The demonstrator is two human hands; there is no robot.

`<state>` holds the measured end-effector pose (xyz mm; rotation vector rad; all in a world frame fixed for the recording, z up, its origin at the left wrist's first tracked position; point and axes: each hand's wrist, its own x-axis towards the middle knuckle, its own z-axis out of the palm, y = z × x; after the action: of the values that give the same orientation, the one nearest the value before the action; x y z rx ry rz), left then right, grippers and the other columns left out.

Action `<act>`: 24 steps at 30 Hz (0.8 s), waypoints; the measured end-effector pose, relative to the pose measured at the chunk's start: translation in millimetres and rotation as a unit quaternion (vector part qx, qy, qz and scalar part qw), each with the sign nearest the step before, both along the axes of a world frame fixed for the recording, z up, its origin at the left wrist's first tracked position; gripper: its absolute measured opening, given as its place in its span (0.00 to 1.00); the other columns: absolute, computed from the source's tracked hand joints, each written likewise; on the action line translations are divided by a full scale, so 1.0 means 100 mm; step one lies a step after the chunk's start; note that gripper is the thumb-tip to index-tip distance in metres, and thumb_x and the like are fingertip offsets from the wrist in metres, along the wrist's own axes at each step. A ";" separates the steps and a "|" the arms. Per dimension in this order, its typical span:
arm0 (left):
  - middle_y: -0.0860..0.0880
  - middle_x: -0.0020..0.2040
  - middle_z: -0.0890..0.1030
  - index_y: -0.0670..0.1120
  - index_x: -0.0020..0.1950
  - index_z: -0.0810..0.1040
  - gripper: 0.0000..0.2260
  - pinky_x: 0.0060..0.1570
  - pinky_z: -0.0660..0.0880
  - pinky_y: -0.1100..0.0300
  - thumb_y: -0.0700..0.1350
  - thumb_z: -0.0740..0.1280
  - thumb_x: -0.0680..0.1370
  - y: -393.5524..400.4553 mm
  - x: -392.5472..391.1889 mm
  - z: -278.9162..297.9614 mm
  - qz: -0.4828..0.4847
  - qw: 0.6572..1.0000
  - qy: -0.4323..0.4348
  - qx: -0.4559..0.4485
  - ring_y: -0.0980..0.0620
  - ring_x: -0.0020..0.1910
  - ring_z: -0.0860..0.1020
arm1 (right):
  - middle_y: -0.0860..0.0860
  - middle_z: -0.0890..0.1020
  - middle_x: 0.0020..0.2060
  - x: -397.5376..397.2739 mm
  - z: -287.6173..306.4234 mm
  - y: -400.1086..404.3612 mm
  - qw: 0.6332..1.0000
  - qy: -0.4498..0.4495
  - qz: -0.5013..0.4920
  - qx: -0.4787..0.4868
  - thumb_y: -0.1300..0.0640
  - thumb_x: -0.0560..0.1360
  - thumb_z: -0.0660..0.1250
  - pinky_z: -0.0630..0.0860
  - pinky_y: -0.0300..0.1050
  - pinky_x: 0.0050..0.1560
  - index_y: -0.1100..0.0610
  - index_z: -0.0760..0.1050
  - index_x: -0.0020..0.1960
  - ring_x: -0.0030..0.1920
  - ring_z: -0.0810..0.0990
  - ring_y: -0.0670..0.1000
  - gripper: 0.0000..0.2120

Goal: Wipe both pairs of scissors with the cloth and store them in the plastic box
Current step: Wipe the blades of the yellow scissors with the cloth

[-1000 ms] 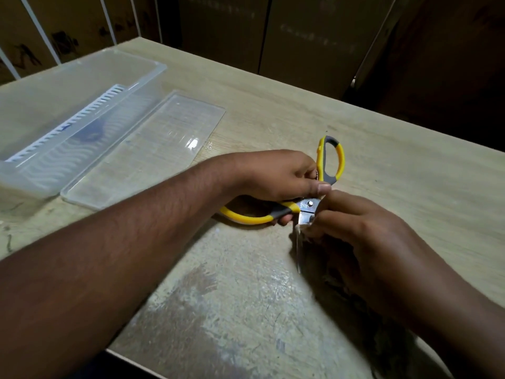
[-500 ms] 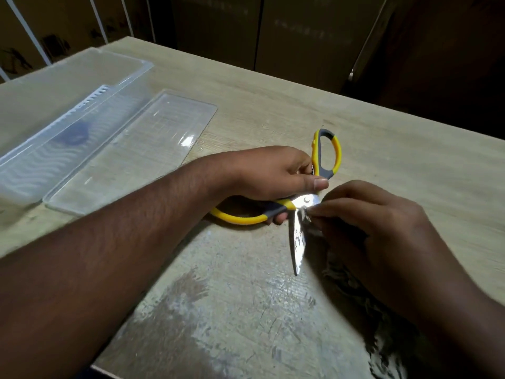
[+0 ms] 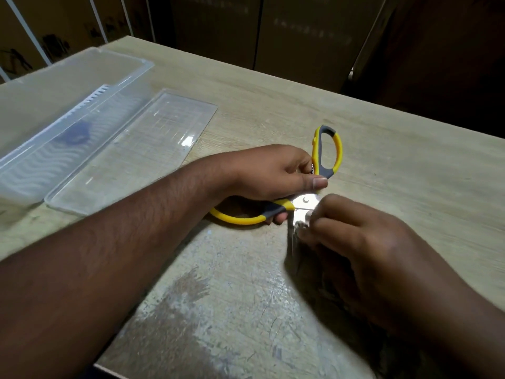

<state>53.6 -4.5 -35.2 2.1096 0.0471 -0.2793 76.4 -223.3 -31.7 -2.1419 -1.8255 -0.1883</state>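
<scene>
The right hand (image 3: 363, 242) pinches the cloth (image 3: 302, 228) on the scissors (image 3: 306, 199) blade just below the pivot, blade running toward the viewer, while the left hand (image 3: 269, 175) grips the handles.

Left forearm crosses frame from lower left toward centre, bare. Left hand (image 3: 269, 175) palm down, fingers curled round scissors (image 3: 326, 151) handles near pivot, thumb straight, tip pointing right. Right forearm enters from lower right. Right hand (image 3: 363, 250) knuckles up, fingers bent, fingertips (image 3: 310, 214) pinching cloth (image 3: 300, 258) against blade just below pivot. Hands nearly touching.
</scene>
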 end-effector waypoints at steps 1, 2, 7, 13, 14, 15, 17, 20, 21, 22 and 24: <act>0.40 0.34 0.84 0.41 0.55 0.73 0.13 0.30 0.79 0.54 0.52 0.64 0.84 0.00 0.00 0.00 0.001 1.000 0.000 -0.002 0.44 0.29 0.83 | 0.52 0.80 0.49 0.00 0.00 -0.01 1.000 0.005 -0.004 0.007 0.58 0.78 0.62 0.77 0.49 0.35 0.56 0.83 0.53 0.42 0.80 0.56 0.12; 0.40 0.34 0.84 0.41 0.55 0.73 0.13 0.30 0.78 0.55 0.52 0.64 0.84 0.00 0.01 0.00 0.002 1.000 0.000 -0.002 0.45 0.29 0.83 | 0.52 0.81 0.51 0.03 0.00 0.01 1.000 0.004 -0.022 0.017 0.57 0.78 0.61 0.78 0.49 0.38 0.55 0.83 0.55 0.44 0.81 0.56 0.13; 0.49 0.32 0.82 0.41 0.56 0.75 0.15 0.28 0.78 0.58 0.54 0.63 0.84 0.01 0.02 0.00 -0.005 0.997 -0.031 0.066 0.53 0.29 0.82 | 0.54 0.81 0.55 0.03 -0.07 0.13 0.998 0.002 -0.061 0.033 0.59 0.81 0.63 0.79 0.54 0.42 0.56 0.82 0.60 0.49 0.82 0.59 0.12; 0.52 0.31 0.80 0.39 0.59 0.75 0.14 0.27 0.73 0.66 0.50 0.62 0.85 -0.01 0.01 0.04 -0.006 0.995 -0.047 0.087 0.64 0.25 0.78 | 0.52 0.83 0.51 0.07 -0.08 0.19 0.995 0.003 -0.059 0.081 0.53 0.83 0.62 0.79 0.50 0.45 0.55 0.86 0.57 0.50 0.82 0.56 0.14; 0.54 0.30 0.79 0.38 0.59 0.76 0.14 0.26 0.73 0.67 0.50 0.62 0.86 0.00 0.01 0.04 -0.007 0.995 -0.051 0.091 0.65 0.24 0.77 | 0.52 0.83 0.51 0.07 -0.08 0.21 0.995 0.000 -0.060 0.085 0.53 0.83 0.61 0.79 0.50 0.45 0.55 0.86 0.56 0.50 0.82 0.56 0.14; 0.53 0.29 0.79 0.37 0.59 0.75 0.15 0.26 0.73 0.67 0.50 0.62 0.85 0.00 0.01 0.04 -0.008 0.996 -0.046 0.076 0.64 0.25 0.78 | 0.52 0.83 0.51 0.06 -0.10 0.21 0.995 0.003 -0.055 0.083 0.53 0.83 0.62 0.79 0.50 0.46 0.55 0.86 0.55 0.50 0.82 0.56 0.14; 0.48 0.30 0.82 0.38 0.58 0.75 0.15 0.28 0.77 0.61 0.51 0.63 0.85 0.00 -0.01 0.02 -0.012 0.999 -0.023 0.025 0.55 0.27 0.82 | 0.51 0.83 0.50 0.03 -0.13 0.13 0.997 0.020 -0.038 0.071 0.55 0.83 0.64 0.78 0.50 0.44 0.56 0.85 0.55 0.48 0.82 0.55 0.11; 0.44 0.31 0.83 0.39 0.57 0.73 0.15 0.29 0.78 0.56 0.52 0.63 0.85 -0.01 -0.01 0.02 -0.016 1.000 -0.004 0.004 0.48 0.28 0.83 | 0.52 0.84 0.50 0.01 -0.12 0.11 0.996 0.006 -0.058 0.074 0.59 0.81 0.67 0.79 0.53 0.42 0.55 0.86 0.54 0.47 0.82 0.59 0.08; 0.46 0.31 0.82 0.38 0.58 0.73 0.15 0.29 0.78 0.57 0.51 0.63 0.85 0.00 0.00 0.03 -0.016 1.000 -0.004 0.012 0.51 0.28 0.82 | 0.53 0.84 0.50 0.03 -0.12 0.15 0.993 -0.005 -0.077 0.085 0.60 0.81 0.68 0.80 0.53 0.42 0.55 0.86 0.53 0.47 0.82 0.60 0.08; 0.49 0.30 0.82 0.38 0.58 0.74 0.14 0.29 0.78 0.59 0.50 0.62 0.85 0.00 0.00 0.03 -0.017 0.999 -0.011 0.029 0.55 0.28 0.82 | 0.53 0.84 0.50 0.04 -0.12 0.19 0.992 -0.012 -0.091 0.092 0.60 0.80 0.68 0.80 0.53 0.43 0.56 0.86 0.53 0.47 0.82 0.61 0.07; 0.54 0.28 0.81 0.38 0.59 0.75 0.14 0.28 0.76 0.64 0.50 0.62 0.85 0.02 -0.01 0.04 -0.023 0.998 -0.024 0.055 0.60 0.27 0.80 | 0.52 0.84 0.51 0.01 -0.11 0.20 0.993 -0.002 -0.082 0.088 0.58 0.80 0.67 0.80 0.50 0.44 0.55 0.86 0.53 0.49 0.83 0.59 0.09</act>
<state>53.1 -2.6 -30.9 2.2287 -0.0143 -0.2577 77.3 -203.0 -43.1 -2.1661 -1.5701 -0.3772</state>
